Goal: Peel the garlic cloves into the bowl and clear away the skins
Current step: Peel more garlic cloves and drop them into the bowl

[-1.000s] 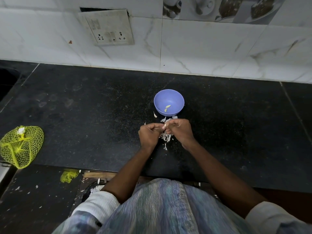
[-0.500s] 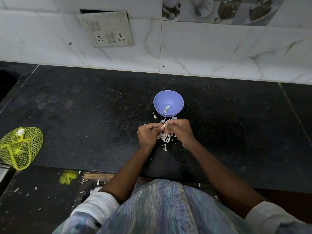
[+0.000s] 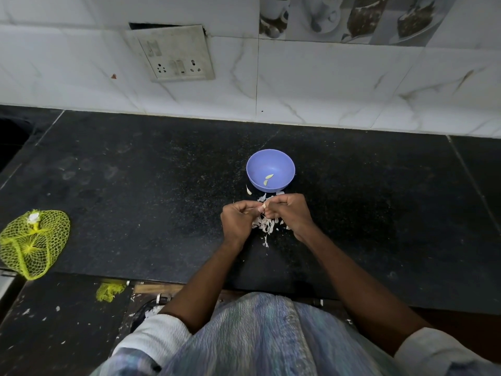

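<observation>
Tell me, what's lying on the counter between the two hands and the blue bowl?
In the head view, loose white garlic skins lie on the black counter between the hands and the blue bowl, plus one pale sliver just left of the bowl's near edge.

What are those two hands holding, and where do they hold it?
A small garlic clove, pinched between the fingertips of the left hand and right hand; which end each holds cannot be told.

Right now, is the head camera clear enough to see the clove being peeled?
Head view: dim, no glare; wide-angle bends the wall tiles. Bowl and skins are sharp; the clove is a small pale speck between left hand and right hand, mostly hidden.
</observation>
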